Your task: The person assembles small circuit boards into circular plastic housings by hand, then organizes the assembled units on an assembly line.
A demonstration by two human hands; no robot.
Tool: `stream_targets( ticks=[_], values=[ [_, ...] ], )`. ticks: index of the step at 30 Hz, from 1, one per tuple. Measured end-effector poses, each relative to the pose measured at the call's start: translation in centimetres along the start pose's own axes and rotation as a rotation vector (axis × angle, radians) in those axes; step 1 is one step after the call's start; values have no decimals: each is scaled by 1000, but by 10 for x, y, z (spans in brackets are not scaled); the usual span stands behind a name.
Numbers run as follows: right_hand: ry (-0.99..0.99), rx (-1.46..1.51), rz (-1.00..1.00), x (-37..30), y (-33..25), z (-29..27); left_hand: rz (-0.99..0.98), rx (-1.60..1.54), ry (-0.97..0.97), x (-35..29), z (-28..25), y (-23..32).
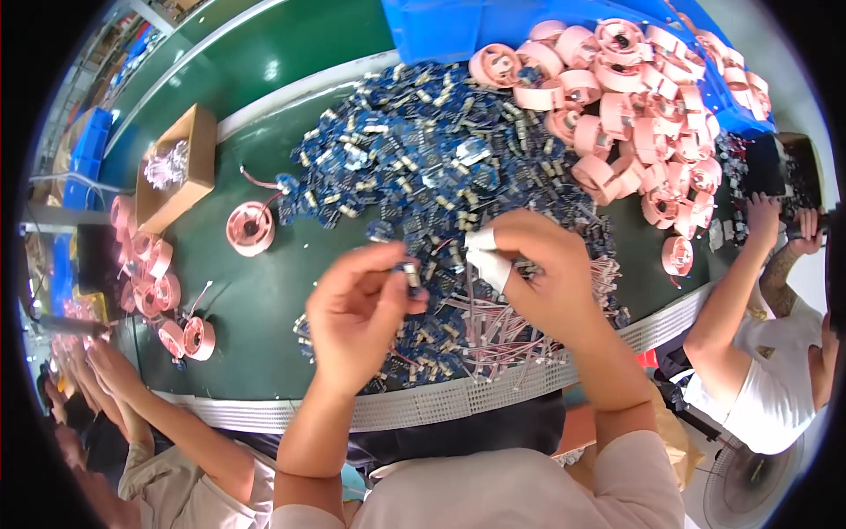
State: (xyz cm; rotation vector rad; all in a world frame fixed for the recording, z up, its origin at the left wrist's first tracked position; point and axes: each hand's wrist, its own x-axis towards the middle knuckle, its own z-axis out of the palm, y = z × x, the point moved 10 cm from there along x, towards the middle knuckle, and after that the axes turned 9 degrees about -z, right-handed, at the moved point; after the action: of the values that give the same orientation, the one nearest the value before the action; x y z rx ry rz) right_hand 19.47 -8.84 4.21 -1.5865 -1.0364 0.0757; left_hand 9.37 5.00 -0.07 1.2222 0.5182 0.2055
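My left hand (pixel 352 309) is closed, with a small blue circuit board (pixel 411 272) pinched between thumb and fingers. To its right, my right hand (pixel 551 278) wears white covers on the thumb and forefinger. Those two fingertips are pressed together on a thin wire lead (pixel 471 286), whose ends are hard to make out. Both hands are over the near part of a large pile of blue circuit boards (pixel 397 150). Below my right hand lies a bundle of wire leads (pixel 502 339) with white connectors. A gap separates the held board from the right fingertips.
Pink round housings (pixel 617 123) are heaped at the back right beside a blue bin (pixel 441 31). One pink housing (pixel 251 229) with a wire sits left of the pile. A cardboard box (pixel 181 172) stands farther left. Co-workers' hands (pixel 115 370) work at both sides of the green table.
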Motion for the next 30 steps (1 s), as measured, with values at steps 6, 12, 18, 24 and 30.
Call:
stream_targets(
  ticks=[6, 12, 18, 24, 30],
  values=[
    [-96, 3, 51, -6, 1, 24, 111, 84, -87, -1, 12, 2],
    [-147, -26, -104, -2, -7, 37, 86, 59, -60, 3, -4, -4],
    [-128, 27, -39, -6, -3, 38, 40, -23, -105, 2, 0, -9],
    [-188, -27, -102, -5, -12, 40, -7, 18, -155, 0, -1, -17],
    [-193, -70, -208, -7, -15, 38, -26, 146, -129, -1, 2, -14]
  ],
)
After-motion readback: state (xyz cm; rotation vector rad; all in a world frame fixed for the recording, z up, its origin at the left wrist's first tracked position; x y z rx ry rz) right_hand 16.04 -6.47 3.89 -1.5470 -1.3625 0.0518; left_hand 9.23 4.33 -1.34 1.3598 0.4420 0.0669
